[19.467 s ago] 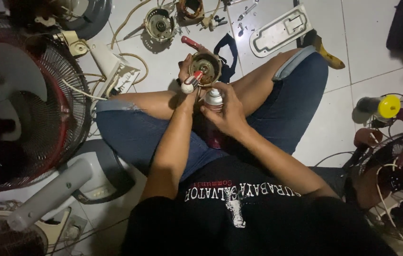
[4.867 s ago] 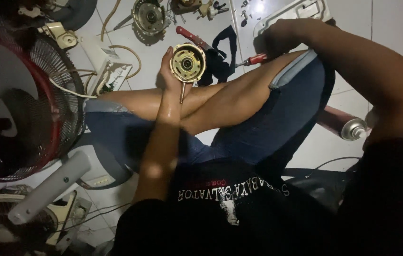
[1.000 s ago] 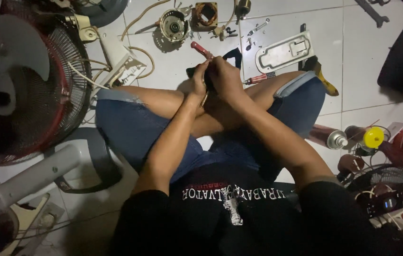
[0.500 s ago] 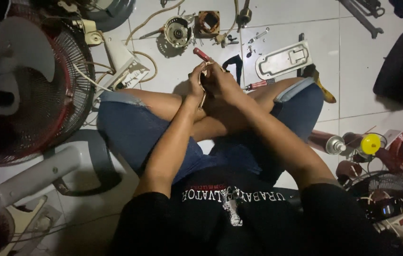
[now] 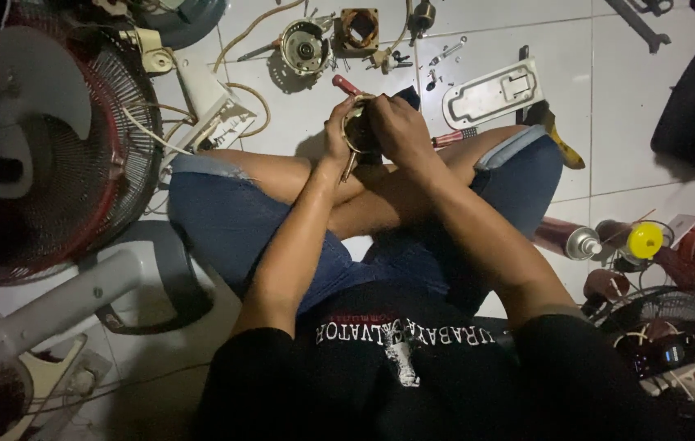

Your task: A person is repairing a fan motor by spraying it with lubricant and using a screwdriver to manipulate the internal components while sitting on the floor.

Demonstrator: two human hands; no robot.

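**Small fan motor held over the crossed legs**

The left hand (image 5: 338, 135) grips the round motor part (image 5: 357, 131) by its rim, just above the crossed legs. The right hand (image 5: 396, 126) is closed over its top. The part looks heavy, stiff metal; the rim seems the safest hold. A red-handled screwdriver (image 5: 344, 83) lies just beyond the motor part, on the tiled floor (image 5: 298, 106).

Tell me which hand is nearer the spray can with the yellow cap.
Right. The right hand sits over the round motor part above the crossed legs, on the spray can side; the left hand grips the part's far side, farther off.
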